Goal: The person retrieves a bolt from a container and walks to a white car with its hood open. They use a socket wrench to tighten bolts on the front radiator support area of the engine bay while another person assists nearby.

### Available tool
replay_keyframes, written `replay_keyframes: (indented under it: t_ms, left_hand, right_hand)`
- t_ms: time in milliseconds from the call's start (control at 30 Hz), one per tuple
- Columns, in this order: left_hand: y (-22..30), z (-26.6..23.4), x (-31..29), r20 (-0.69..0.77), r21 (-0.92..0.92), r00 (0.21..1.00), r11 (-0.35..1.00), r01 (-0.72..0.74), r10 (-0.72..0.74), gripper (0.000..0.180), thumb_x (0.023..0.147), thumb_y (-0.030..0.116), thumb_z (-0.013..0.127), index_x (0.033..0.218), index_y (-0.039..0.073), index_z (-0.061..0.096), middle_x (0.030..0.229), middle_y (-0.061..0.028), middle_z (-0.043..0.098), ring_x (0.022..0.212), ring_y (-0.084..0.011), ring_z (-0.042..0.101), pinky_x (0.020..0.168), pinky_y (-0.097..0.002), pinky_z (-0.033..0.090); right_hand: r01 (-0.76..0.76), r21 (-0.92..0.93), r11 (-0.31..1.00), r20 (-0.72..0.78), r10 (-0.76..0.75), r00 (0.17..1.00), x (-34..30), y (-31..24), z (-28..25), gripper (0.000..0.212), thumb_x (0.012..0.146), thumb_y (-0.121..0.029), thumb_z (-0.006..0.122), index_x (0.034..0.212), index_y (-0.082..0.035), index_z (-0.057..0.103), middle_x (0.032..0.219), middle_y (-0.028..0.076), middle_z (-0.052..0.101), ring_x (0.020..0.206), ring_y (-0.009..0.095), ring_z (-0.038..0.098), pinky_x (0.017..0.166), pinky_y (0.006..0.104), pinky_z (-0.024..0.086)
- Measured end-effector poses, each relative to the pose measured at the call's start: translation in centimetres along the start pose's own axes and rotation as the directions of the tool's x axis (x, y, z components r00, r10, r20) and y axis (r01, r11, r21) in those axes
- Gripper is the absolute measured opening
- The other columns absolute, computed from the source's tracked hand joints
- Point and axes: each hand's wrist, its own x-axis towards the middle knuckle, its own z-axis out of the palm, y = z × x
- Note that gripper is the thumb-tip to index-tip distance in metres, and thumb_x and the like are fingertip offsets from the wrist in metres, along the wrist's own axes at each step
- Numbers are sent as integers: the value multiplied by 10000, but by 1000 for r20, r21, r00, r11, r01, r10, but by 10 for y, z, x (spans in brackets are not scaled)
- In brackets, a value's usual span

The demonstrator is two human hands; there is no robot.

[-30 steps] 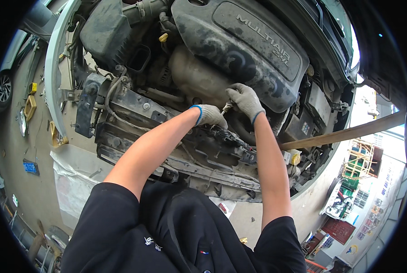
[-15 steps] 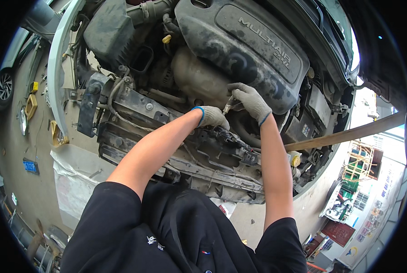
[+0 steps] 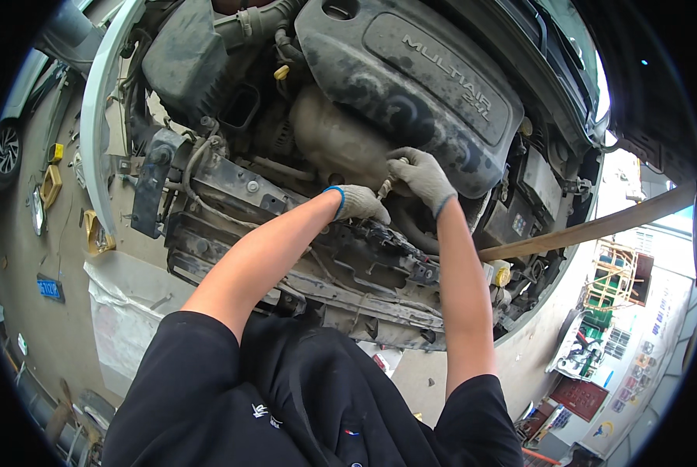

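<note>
Both my hands wear grey knitted gloves and work over the front edge of an open engine bay. Between them a short, pale, twisted strand (image 3: 385,189) runs up from the left fingers to the right ones; its exact kind is too small to tell. My right hand (image 3: 426,180) is closed, pinching the strand's upper end beside the engine cover (image 3: 434,82). My left hand (image 3: 360,203) is closed at its lower end, fingertips partly hidden, just above a dusty front crossmember (image 3: 364,261). Behind the hands lies a dull metal heat shield (image 3: 333,140).
A wooden prop (image 3: 590,226) slants in from the right across the bay's edge. A yellow-capped reservoir (image 3: 503,275) sits below it. At left stand a pale fender edge (image 3: 95,117) and a black air box (image 3: 185,58). Loose yellow parts (image 3: 51,187) lie on the floor.
My right hand has shifted slightly left and down, its fingers curled more over the strand. The left hand stays nearly in place. The view has moved a little.
</note>
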Motion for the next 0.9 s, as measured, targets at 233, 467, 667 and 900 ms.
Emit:
replay_keyframes:
  t_ms: [233, 467, 667, 900]
  left_hand:
    - [-2, 2, 1, 23, -56, 1000, 998, 17, -16, 306, 796, 302, 778, 949, 38, 781, 918, -72, 753, 788, -203, 683, 740, -371, 534]
    - [4, 2, 0, 1, 94, 1000, 996, -12, 11, 347, 783, 289, 762, 1010, 28, 768, 934, -89, 749, 832, -214, 679, 781, -373, 525]
    - [-20, 0, 27, 35, 28, 999, 999, -21, 21, 412, 756, 363, 772, 1012, 39, 783, 952, -95, 753, 861, -222, 687, 799, -368, 524]
    - [4, 2, -5, 10, 210, 1000, 977, -29, 27, 560, 792, 499, 790, 1125, 49, 779, 1102, -112, 753, 1003, -238, 690, 906, -388, 514]
  right_hand:
    - [-103, 226, 969, 84, 86, 993, 6, 15, -3, 410, 943, -162, 632, 1315, 2, 583, 953, 95, 712, 783, 164, 697, 709, 328, 591]
    - [-26, -390, 920, -141, -32, 989, 3, 15, 3, 351, 914, -276, 690, 1133, -3, 664, 792, 63, 703, 787, 175, 702, 724, 314, 562]
    - [-13, -22, 1000, 101, 15, 995, 3, 5, 1, 339, 943, -157, 583, 1248, -12, 552, 892, 72, 698, 775, 152, 692, 655, 296, 577]
    - [62, 190, 980, -333, 6, 943, -11, 13, -43, 288, 923, -114, 547, 1190, -9, 572, 835, 103, 701, 667, 172, 668, 556, 314, 544]
